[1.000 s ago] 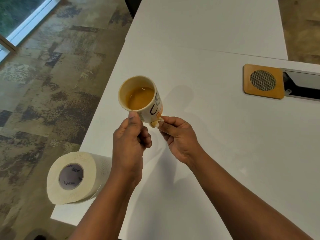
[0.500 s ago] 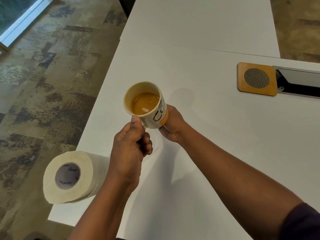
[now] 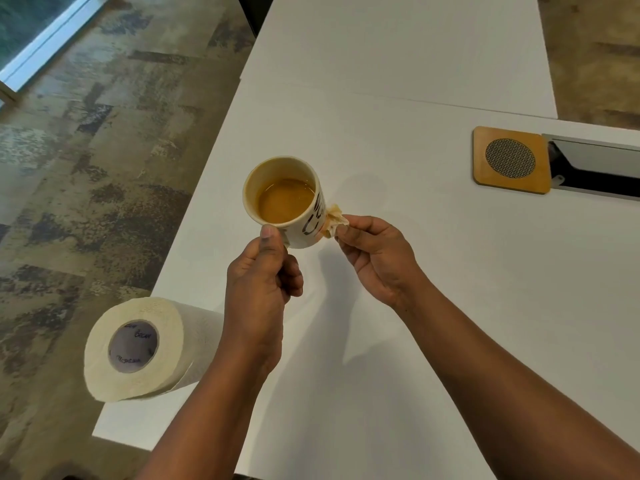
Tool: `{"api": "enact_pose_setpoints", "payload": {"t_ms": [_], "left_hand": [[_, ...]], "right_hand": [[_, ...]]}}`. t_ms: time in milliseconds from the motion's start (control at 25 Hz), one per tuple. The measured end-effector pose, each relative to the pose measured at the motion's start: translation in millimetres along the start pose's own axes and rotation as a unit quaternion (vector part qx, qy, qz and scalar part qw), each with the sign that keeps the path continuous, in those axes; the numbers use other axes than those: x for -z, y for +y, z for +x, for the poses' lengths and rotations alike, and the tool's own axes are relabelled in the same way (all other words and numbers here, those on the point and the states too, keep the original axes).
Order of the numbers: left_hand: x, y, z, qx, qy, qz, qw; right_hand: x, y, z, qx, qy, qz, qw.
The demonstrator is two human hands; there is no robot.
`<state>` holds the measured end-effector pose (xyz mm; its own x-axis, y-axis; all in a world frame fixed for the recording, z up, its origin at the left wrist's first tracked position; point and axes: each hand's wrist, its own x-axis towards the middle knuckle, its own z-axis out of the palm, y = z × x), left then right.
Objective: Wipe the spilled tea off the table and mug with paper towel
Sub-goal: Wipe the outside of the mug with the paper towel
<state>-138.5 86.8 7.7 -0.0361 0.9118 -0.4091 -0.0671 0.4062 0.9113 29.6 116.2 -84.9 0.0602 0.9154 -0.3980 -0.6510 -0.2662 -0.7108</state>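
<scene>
At the centre of the frame the left hand (image 3: 261,282) grips the handle of a white mug (image 3: 289,202) of tea, held above the white table (image 3: 398,81). The right hand (image 3: 375,258) pinches a tea-stained wad of paper towel (image 3: 335,220) against the mug's right side (black lettering there). A paper towel roll (image 3: 138,348) lies at lower left, a wooden coaster (image 3: 512,160) at upper right.

Two bare forearms are showing here, both coming up from the bottom edge of the view. The left hand (image 3: 258,282) and right hand (image 3: 375,259) are wearing nothing: no gloves, and no rings or watch that I'm seeing. No sleeve is reaching into the frame on either arm, at least as far as the view runs.
</scene>
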Motion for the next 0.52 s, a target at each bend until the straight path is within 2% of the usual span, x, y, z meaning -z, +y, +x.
{"api": "enact_pose_setpoints", "payload": {"t_ms": [360, 520], "left_hand": [[-12.6, 2.6, -1.7, -0.010, -0.017, -0.043, 0.999], [-14.5, 2.1, -4.6, -0.003, -0.030, -0.062, 0.998]], "right_hand": [[-28.9, 29.9, -19.0, -0.047, -0.011, 0.007, 0.999], [-42.4, 32.4, -15.8, -0.056, -0.064, -0.073, 0.994]]}}
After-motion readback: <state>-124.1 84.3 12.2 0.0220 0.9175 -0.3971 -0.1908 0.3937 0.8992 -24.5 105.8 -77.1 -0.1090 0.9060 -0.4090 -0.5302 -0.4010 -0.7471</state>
